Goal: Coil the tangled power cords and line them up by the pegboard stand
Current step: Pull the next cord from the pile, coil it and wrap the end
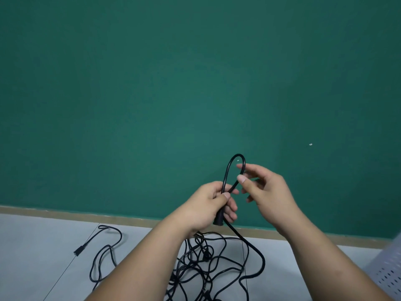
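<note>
Black power cords lie in a tangled heap (206,268) on the grey floor below my arms. My left hand (212,205) grips one black cord just above its plug (219,218), raised in front of the green wall. From that grip the cord rises into a narrow loop (236,158) and comes back down. My right hand (264,187) is beside the loop with fingers loosely spread; its fingertips touch the loop's right strand. The same cord trails from my left hand down to the heap. The white perforated pegboard stand (388,274) shows at the bottom right edge.
A separate stretch of black cord with a plug end (79,250) lies on the floor at the left. A green wall (173,83) with a tan baseboard (65,212) stands close ahead. Grey floor tiles (32,257) extend to the left.
</note>
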{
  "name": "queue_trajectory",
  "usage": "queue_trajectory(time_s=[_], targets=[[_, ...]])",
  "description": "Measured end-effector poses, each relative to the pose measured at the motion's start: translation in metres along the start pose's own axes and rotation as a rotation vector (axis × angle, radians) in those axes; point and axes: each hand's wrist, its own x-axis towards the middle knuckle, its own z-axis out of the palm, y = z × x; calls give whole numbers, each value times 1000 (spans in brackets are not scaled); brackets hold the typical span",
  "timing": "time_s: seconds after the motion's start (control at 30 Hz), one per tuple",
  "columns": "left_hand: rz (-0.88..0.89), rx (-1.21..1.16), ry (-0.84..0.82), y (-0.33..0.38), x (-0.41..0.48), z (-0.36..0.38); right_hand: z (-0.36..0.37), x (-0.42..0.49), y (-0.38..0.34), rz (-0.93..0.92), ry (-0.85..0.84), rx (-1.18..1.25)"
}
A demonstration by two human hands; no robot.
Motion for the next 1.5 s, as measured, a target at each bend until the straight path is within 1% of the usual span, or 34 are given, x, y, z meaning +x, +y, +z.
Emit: queue_trajectory(time_s=[0.1, 0.2, 0.27, 0.3, 0.37, 0.47, 0.5, 0.53, 0.6, 0.63, 0.67, 0.73, 0.8, 0.83, 0.87, 1.0, 1.17, 1.3, 1.4, 1.43, 1.5], targets=[[-8, 28, 28, 0, 0, -2, 5, -4, 2, -39, -34, -128], [16, 71, 44, -2, -2, -1, 10, -7, 1, -107, 20, -305], [19, 43, 107, -1, -1, 0, 12, -6, 4, -130, 27, -361], [20, 3, 147, 1, -1, -1, 13, -6, 5, -113, 10, -374], [34, -121, 227, 6, 0, -4, 14, -5, 10, -47, -101, -387], [59, -381, 302, 15, 1, -9, 16, -10, 15, 90, -391, -342], [72, -466, 321, 18, 1, -12, 17, -11, 17, 136, -472, -369], [86, -524, 347, 20, 1, -15, 16, -11, 18, 158, -537, -450], [111, -515, 431, 21, 1, -26, 11, -11, 23, 157, -614, -640], [122, -441, 489, 20, 1, -34, 8, -10, 24, 161, -611, -652], [130, -334, 545, 17, 1, -41, 6, -9, 23, 171, -579, -591], [124, -49, 602, 10, -2, -53, 3, -6, 20, 189, -425, -279], [88, 180, 553, 5, -5, -56, 3, -4, 9, 171, -261, 49], [55, 223, 499, 4, -6, -54, 3, -4, 3, 148, -196, 138], [15, 223, 433, 4, -7, -49, 4, -4, -1, 111, -151, 172], [-84, 200, 190, 3, -8, -28, 8, -5, -8, -13, -32, 104], [-192, -27, 39, 7, -9, -10, 8, -4, -11, -108, 95, 18], [-156, 20, -96, 5, -8, -1, 6, -5, -13, -205, 167, -137], [-116, -47, -103, 3, -6, 3, 7, -4, -9, -230, 189, -258], [-104, -84, -73, 4, -5, 3, 7, -3, -7, -203, 185, -263], [-88, -173, 18, 7, -4, 3, 5, -1, -3, -79, 143, -209]])
